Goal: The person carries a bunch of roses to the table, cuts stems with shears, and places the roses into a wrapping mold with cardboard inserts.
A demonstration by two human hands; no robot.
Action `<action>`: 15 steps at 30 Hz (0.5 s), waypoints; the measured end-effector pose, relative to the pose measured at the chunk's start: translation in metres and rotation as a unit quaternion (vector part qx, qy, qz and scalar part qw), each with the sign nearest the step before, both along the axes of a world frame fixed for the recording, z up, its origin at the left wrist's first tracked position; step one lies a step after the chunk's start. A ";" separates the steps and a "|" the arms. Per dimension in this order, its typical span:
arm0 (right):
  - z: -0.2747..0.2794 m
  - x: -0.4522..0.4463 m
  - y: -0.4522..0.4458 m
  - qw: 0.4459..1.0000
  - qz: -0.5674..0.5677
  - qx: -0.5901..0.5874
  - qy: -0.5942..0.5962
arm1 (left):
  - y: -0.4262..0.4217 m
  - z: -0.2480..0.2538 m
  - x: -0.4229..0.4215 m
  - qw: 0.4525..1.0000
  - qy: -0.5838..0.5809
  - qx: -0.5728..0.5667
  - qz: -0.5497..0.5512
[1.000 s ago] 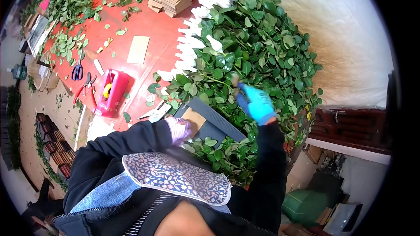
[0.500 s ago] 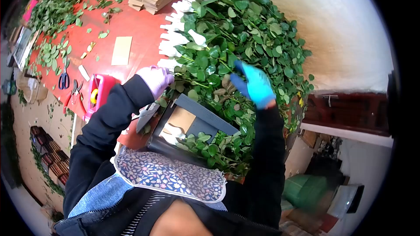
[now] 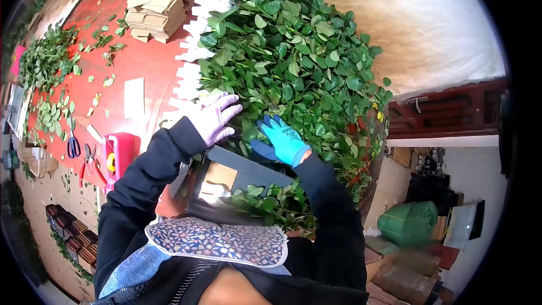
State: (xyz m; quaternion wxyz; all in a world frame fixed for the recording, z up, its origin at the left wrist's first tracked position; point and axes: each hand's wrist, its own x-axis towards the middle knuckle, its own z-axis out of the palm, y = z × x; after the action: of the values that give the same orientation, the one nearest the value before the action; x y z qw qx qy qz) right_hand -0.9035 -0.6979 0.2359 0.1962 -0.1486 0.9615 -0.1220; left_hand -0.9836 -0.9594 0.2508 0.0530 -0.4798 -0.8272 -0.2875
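Leafy stems (image 3: 299, 70) are heaped beyond the dark tray (image 3: 248, 168). Nothing is visibly gripped: the left hand (image 3: 214, 117) is spread by the white caps (image 3: 196, 53), the right hand (image 3: 284, 142) held open. Light, springy stems are suggested (caps seem easily crushed); stalks are best grasped.

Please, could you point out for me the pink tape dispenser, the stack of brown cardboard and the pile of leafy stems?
Pink tape dispenser (image 3: 123, 155): head view, on its pink body.
Stack of brown cardboard (image 3: 160, 10): head view, near its middle.
Pile of leafy stems (image 3: 296, 68): head view, on leaves near its middle.
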 end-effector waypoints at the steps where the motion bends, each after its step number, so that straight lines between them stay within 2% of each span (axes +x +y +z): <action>1: 0.001 0.005 -0.001 1.000 -0.013 -0.014 -0.015 | 0.002 -0.004 0.000 0.999 0.023 -0.033 0.006; 2: 0.004 0.007 -0.001 1.000 -0.017 -0.015 -0.018 | 0.003 -0.007 -0.001 0.999 0.021 -0.034 0.002; 4: 0.005 0.008 -0.002 0.999 -0.023 -0.019 -0.014 | 0.001 -0.021 -0.004 0.971 -0.185 -0.149 0.002; 6: 0.015 0.003 -0.001 1.000 -0.018 -0.020 -0.013 | 0.001 -0.033 -0.008 0.965 -0.200 -0.168 -0.022; 9: 0.046 -0.021 0.004 0.998 0.026 0.038 -0.041 | -0.003 -0.056 -0.008 0.969 -0.214 -0.120 -0.026; 10: 0.061 -0.033 0.004 1.000 -0.007 0.007 0.003 | -0.004 -0.057 -0.007 0.968 -0.217 -0.121 -0.024; 12: 0.065 -0.057 0.008 0.983 -0.094 -0.138 0.071 | -0.004 -0.055 -0.005 0.975 -0.206 -0.078 -0.029; 15: 0.017 -0.107 0.034 0.992 -0.056 0.057 0.096 | -0.002 -0.051 -0.002 0.973 -0.209 -0.096 -0.007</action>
State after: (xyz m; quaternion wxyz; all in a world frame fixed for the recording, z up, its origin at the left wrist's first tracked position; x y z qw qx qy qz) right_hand -1.0106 -0.6636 0.2527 0.1044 -0.0945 0.9880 -0.0634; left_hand -0.9856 -0.9616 0.1994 -0.1697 -0.4177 -0.8403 -0.3010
